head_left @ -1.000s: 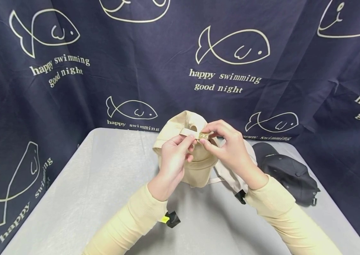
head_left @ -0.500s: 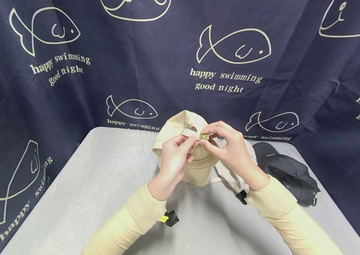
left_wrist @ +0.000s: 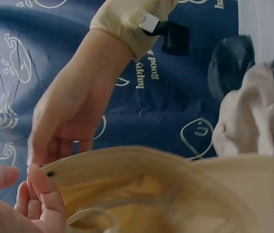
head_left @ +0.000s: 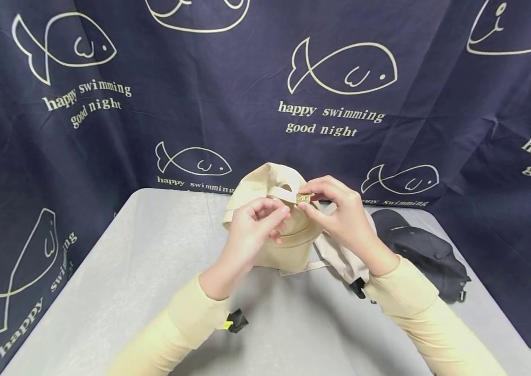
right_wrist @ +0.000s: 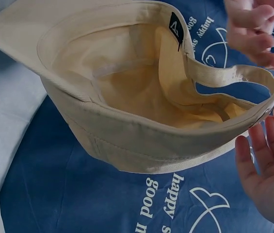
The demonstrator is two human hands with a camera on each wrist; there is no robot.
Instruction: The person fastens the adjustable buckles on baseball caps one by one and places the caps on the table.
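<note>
Right hand (head_left: 342, 211) has the gold buckle (head_left: 303, 198) pinched; the left hand (head_left: 252, 227) sits just beside the strap (head_left: 284, 195) with fingers loosely curled and, going by the wrist views, nothing in them. What's being worked on is the beige cap (head_left: 250, 190), tilted over the far middle of the desk (head_left: 105, 261). Can't tell if it's actually touching the top. My read: it's the strap-and-buckle fiddling stage, and the next move probably calls for a steady pinch on the right plus a light left-hand hold on the strap.

Material-wise, it looks like soft woven cotton with stitched lines round the edge and a smooth, curved brim (right_wrist: 20, 34). Strap's a flat cloth band arching over a gap, and the buckle's a shiny little rectangle. Black tag (right_wrist: 176, 28) inside, too. Over on the right there's a crumpled pale cap (head_left: 344, 258) and a rounded black cap (head_left: 427, 258).
</note>
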